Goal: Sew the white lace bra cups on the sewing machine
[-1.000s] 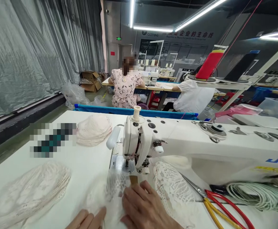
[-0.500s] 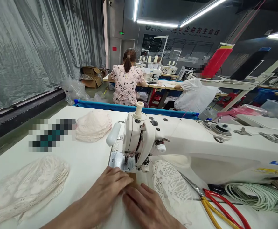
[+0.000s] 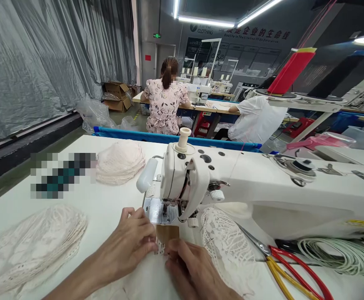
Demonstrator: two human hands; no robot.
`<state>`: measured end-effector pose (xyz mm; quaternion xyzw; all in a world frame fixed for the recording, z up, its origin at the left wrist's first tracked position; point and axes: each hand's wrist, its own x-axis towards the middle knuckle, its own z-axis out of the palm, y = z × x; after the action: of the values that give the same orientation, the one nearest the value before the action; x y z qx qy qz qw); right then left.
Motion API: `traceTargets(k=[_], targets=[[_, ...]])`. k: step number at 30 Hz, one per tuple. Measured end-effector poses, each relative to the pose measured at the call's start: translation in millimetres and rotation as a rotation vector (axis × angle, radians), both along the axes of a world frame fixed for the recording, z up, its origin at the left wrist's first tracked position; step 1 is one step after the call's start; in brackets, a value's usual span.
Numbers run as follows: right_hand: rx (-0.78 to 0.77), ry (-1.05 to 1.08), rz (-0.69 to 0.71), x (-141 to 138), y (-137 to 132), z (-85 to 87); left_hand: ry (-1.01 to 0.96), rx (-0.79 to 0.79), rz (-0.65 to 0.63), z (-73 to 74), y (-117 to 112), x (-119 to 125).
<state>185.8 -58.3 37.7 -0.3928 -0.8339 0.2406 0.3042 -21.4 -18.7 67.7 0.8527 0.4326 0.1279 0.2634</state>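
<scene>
Hands: left (image 3: 132,241), right (image 3: 191,271) pinch lace piece (image 3: 160,248); wall sign (image 3: 202,31) reads "CLOTHING".

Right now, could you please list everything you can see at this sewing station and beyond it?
sewing machine: one, white, on the table.
table: one, white.
lace piece: one, white, under both hands by the needle.
tan patch: one, before the presser foot.
lace stacks: three, cream, far left, near left, right of needle.
scissors: one, red and yellow handles.
cord coil: one, pale green.
thread cone: one, red.
co-workers: two, seated behind, floral top, white top.
left hand, right hand: pressing the lace.
</scene>
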Motion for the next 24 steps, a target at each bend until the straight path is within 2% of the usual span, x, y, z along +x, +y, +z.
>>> traceTargets(k=[6,11,17,21,24], targets=[[0.049,-0.001,0.044,1,7,-0.4,0.025,-0.022,0.162,-10.6,7,-4],[0.102,-0.076,0.080,3,6,-4.9,0.006,0.007,0.159,-19.0,7,1],[0.239,-0.155,0.104,4,7,-11.2,-0.028,0.010,0.132,-24.1,5,2],[0.279,-0.158,0.133,7,10,-7.0,0.004,0.014,0.164,-22.7,6,5],[0.297,-0.259,0.122,9,12,-0.7,-0.003,0.024,0.174,-22.2,6,5]])
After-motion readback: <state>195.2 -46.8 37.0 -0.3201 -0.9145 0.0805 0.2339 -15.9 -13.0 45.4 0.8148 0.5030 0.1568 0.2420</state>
